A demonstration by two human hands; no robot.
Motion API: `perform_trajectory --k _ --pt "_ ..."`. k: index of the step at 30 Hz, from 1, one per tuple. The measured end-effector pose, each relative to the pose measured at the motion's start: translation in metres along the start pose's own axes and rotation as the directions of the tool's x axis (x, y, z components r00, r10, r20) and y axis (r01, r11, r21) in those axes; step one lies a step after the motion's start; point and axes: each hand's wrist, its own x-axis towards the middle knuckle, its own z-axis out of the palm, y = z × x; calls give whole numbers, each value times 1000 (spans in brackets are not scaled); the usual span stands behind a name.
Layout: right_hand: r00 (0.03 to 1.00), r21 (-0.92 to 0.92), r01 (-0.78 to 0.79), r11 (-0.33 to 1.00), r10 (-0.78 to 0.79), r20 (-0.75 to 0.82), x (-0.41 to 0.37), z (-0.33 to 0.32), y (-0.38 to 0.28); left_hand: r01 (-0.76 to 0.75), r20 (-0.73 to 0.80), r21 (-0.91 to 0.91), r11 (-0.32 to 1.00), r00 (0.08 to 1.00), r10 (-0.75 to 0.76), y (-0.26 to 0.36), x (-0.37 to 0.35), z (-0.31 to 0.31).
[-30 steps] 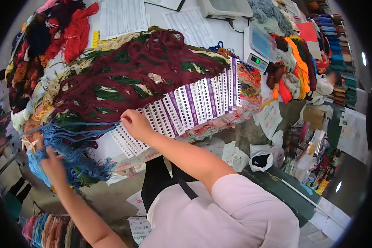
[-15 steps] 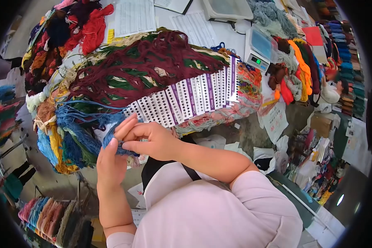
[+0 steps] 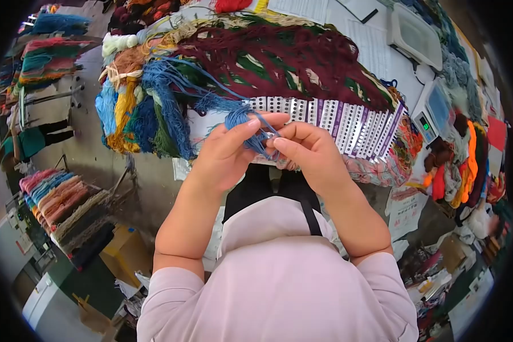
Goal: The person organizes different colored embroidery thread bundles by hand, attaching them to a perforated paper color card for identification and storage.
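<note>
Two bare hands work a small bundle of blue yarn (image 3: 238, 117) just over the near edge of a crowded tabletop (image 3: 201, 123), approx. level with the wearer's waist. The L. hand (image 3: 225, 151) is closed around the bundle, thumb and fingers bent about it; the R. hand (image 3: 312, 153), close beside it, has thumb and fingertips together, clamped on a few strands drawn out of the same bundle. Loose blue strands also run back to a larger blue skein (image 3: 168, 102) at L., next to yellow yarn (image 3: 124, 108) and white yarn (image 3: 118, 44).

Beyond the hands, a broad heap of maroon yarn (image 3: 273, 54) lies over dk. green yarn (image 3: 256, 67), w/ a row of purple-and-white punched cards (image 3: 329, 119) fanned along its near side. At R. sit a digital scale (image 3: 425, 123), its display lit green, and a clear plastic tub (image 3: 416, 35), w/ orange yarn (image 3: 471, 162) hanging nearby. Printed sheets (image 3: 373, 54) lie at the back. Off to L., approx. floor level, stands a rack of multicolored hanks (image 3: 62, 199) near a cardboard box (image 3: 125, 251); a person in a green top (image 3: 31, 141) is farther back.
</note>
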Motion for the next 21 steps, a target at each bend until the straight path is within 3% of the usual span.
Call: perform_trajectory --k 10,12,14,16,17,18,19,20,21 --pt "998 105 -12 994 5 64 0 6 4 -33 2 67 997 999 33 5 -9 -5" --pt "998 95 -7 995 1 64 1 4 6 -29 79 -8 1000 996 29 2 -7 -14" --pt "998 84 -3 997 -3 63 3 7 9 -32 50 -9 999 998 32 5 -8 -9" --pt "989 138 146 980 -147 -4 6 15 12 -35 21 -9 999 999 36 7 -8 -15" --pt "989 138 146 980 -147 -4 5 9 11 -116 54 -7 993 992 117 7 -5 -29" --pt "999 207 49 977 -53 12 2 -5 9 -197 88 -9 980 976 197 9 -3 -44" --pt "999 274 -47 961 40 33 -3 -23 6 -141 56 -215 966 986 157 18 -5 -63" --pt "999 274 -46 961 41 25 -14 -51 4 -22 111 -441 897 991 79 38 -11 -88" --pt "994 203 42 978 -61 88 -32 -88 0 -144 -31 -372 917 989 142 53 -17 -115"
